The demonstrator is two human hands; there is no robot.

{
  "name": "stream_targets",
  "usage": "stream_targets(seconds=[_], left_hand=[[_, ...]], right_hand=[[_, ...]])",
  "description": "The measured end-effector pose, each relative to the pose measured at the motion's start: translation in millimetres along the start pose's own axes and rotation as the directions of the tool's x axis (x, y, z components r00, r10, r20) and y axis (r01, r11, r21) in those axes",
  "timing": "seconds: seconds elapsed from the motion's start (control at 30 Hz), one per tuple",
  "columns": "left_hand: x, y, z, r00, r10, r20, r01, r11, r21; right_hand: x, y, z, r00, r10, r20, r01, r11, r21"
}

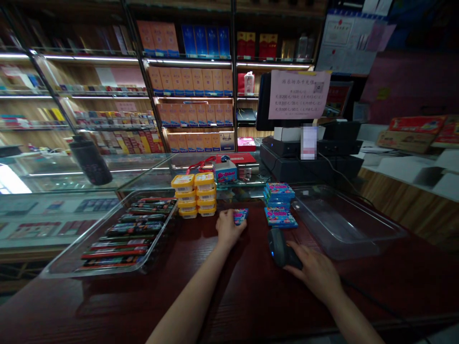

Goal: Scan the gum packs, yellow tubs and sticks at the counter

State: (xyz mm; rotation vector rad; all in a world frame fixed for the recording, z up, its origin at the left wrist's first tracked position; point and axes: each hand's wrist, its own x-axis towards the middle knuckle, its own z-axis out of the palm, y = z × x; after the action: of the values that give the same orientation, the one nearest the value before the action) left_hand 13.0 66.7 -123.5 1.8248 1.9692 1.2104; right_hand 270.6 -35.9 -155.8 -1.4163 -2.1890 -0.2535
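My left hand (228, 228) is closed on a small blue-and-pink packet (241, 216) at the middle of the dark red counter. In my right hand (317, 270) is a black barcode scanner (279, 248) with a blue light on its side, its head pointing up and left. Beyond the scanner, similar blue packets (280, 217) are stacked, with a taller pile behind and a lower one in front. Just past my left hand stand two stacks of yellow-lidded tubs (205, 195).
To the left is a clear tray (147, 260) of dark, slim wrapped sticks (131, 234). A second clear plastic tray (353, 217) lies to the right. Behind are an open blue box (226, 173), a monitor (264, 102) with a paper sign, and a black bottle (91, 160). The scanner's cable (373, 298) trails right.
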Motion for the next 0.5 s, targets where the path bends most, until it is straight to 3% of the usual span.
stream_targets(seconds=[0.07, 0.13, 0.2, 0.27, 0.37, 0.5], left_hand=[[3, 2, 0, 0.992, -0.127, -0.01, 0.112, 0.913, -0.392], [4, 3, -2, 0.964, -0.214, 0.159, 0.26, 0.626, -0.735], [2, 1, -4, 0.915, -0.172, 0.365, 0.402, 0.302, -0.865], [-2, -1, -6, 0.882, -0.11, 0.458, 0.468, 0.099, -0.878], [-7, -6, -6, 0.875, -0.122, 0.469, 0.467, -0.042, -0.883], [-8, -10, -1, 0.91, -0.104, 0.402, 0.396, -0.075, -0.915]], right_hand=[[0, 0, 0, 1.0, -0.008, -0.005, 0.008, 1.0, 0.0], [0, 0, -1, 1.0, -0.022, -0.001, 0.022, 1.0, -0.003], [0, 0, -1, 1.0, -0.014, -0.003, 0.014, 1.0, -0.017], [0, 0, -2, 1.0, 0.007, 0.008, -0.007, 1.0, -0.021], [3, -2, -7, 0.996, 0.075, 0.044, -0.077, 0.996, 0.046], [12, -15, -19, 0.971, 0.202, 0.129, -0.232, 0.927, 0.293]])
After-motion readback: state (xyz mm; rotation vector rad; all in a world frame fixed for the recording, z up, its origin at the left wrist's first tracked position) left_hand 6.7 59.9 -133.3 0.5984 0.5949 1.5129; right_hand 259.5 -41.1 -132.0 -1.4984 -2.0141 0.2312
